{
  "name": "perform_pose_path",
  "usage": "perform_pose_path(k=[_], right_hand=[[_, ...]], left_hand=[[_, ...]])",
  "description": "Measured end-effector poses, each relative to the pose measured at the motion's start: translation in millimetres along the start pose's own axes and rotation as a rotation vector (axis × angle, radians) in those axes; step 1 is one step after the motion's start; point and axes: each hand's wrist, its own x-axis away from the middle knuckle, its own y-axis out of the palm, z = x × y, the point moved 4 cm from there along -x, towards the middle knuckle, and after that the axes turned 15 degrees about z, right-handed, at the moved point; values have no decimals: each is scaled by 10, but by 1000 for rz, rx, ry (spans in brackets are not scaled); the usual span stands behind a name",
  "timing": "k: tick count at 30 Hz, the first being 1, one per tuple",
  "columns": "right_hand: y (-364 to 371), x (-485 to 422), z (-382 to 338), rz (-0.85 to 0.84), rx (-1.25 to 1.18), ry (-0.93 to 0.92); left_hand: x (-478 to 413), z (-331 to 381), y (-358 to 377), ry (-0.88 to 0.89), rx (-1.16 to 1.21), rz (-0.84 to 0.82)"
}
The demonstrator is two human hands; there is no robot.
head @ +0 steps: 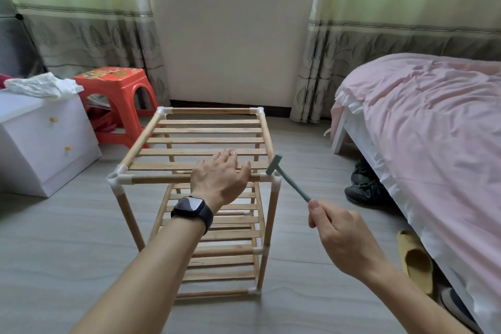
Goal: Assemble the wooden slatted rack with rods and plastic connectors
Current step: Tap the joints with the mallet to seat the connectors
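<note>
Left hand pressed flat on the top front rod of the floor-standing rack, right hand gripping a small hammer at the near-right connector; an off-centre tap could crack it.

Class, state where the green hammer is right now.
Head view, right of centre: the right hand grips the green hammer by its handle, its head at the near right corner connector of the rack.
</note>
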Motion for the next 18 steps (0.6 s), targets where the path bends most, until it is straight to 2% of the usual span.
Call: perform_pose_path(k=[7, 12, 18], right_hand=[[-45, -6, -90, 98, 157, -108], [19, -3, -172, 8, 240, -109], [-66, -99, -235, 18, 168, -67]], left_hand=[[9, -33, 0, -5, 1, -23], [15, -44, 6, -11, 0, -31], [23, -46, 15, -11, -2, -39]])
